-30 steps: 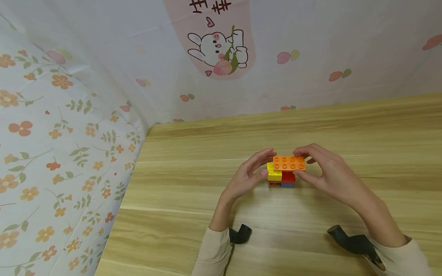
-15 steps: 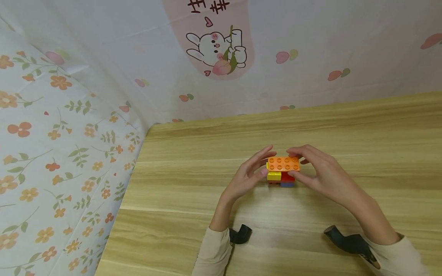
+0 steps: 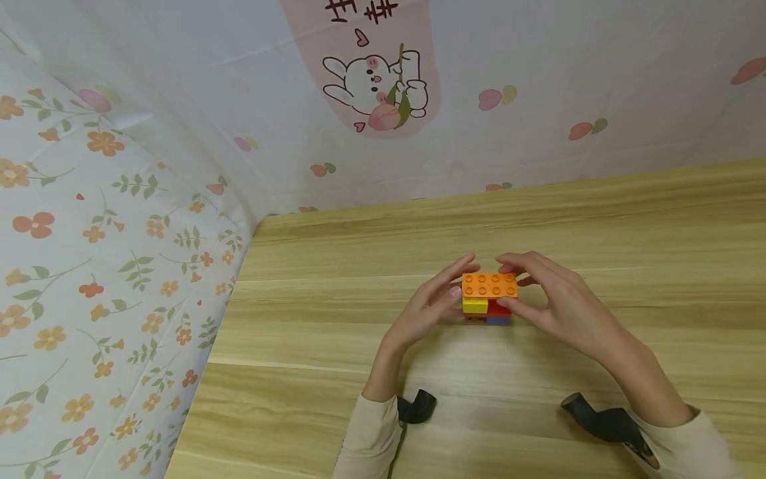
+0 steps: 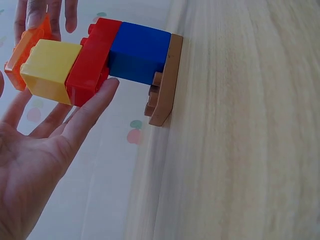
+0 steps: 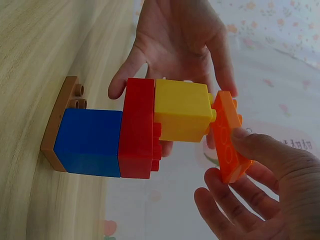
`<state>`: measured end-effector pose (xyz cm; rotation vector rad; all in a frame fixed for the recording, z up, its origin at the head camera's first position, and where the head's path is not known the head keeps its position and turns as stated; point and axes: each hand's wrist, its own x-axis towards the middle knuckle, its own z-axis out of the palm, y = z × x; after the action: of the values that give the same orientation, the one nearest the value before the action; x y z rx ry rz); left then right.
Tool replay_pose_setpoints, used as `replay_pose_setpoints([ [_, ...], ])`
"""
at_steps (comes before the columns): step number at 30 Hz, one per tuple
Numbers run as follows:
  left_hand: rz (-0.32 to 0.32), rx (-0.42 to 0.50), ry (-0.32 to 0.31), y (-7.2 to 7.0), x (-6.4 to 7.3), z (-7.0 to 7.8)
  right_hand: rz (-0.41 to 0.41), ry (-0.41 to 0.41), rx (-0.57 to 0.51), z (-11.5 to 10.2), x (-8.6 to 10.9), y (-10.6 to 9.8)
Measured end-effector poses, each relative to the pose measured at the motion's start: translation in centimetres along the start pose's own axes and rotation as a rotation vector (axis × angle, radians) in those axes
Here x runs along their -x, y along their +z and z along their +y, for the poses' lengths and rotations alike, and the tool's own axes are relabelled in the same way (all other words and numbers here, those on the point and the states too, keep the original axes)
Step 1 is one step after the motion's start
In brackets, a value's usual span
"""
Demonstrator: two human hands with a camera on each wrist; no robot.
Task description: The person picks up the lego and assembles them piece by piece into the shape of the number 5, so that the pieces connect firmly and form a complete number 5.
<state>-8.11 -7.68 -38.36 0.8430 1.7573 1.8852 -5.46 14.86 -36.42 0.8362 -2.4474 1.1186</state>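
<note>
My right hand [image 3: 556, 293] pinches an orange flat eight-stud toy brick [image 3: 489, 285] between thumb and fingers. In the right wrist view the orange brick leans at a slant right at the studs of a yellow brick [image 5: 182, 110]. Below the yellow brick come a red brick [image 5: 137, 127], a blue brick [image 5: 89, 142] and a brown studded base plate [image 5: 59, 127] on the table. Beside the stack's left side is my left hand [image 3: 425, 306], its fingers spread and extended around it. Its thumb lies close to the red brick [image 4: 94, 62] in the left wrist view.
The stack stands on a wood-grain table [image 3: 311, 319]. A white cloth [image 3: 538, 53] with a rabbit print hangs behind it, and a floral cloth [image 3: 102, 279] hangs at the left. Black curved mounts [image 3: 601, 419] stick out from both wrists.
My right hand has moved the orange brick left, from jutting out on the right to over the yellow brick. My left thumb has risen slightly toward the yellow brick.
</note>
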Motion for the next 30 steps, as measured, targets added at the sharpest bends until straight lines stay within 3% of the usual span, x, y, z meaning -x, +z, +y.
replay_pose_setpoints([
  [6,-0.029,0.093,-0.044,0.1,0.0,-0.2,-0.012,-0.012,-0.011,-0.1,0.0,0.0],
  [10,-0.037,0.094,-0.065,0.1,0.0,-0.2,-0.031,-0.027,0.002,0.1,0.0,0.1],
  [17,-0.009,0.098,-0.066,-0.1,-0.3,-1.6,-0.04,-0.034,0.019,0.3,0.0,0.2],
  [21,-0.014,0.09,-0.052,0.1,-0.2,-0.5,-0.039,-0.025,0.036,0.3,0.0,0.3],
  [30,-0.003,0.075,-0.048,0.3,-0.2,-0.2,-0.036,-0.026,0.032,0.3,0.0,0.3],
])
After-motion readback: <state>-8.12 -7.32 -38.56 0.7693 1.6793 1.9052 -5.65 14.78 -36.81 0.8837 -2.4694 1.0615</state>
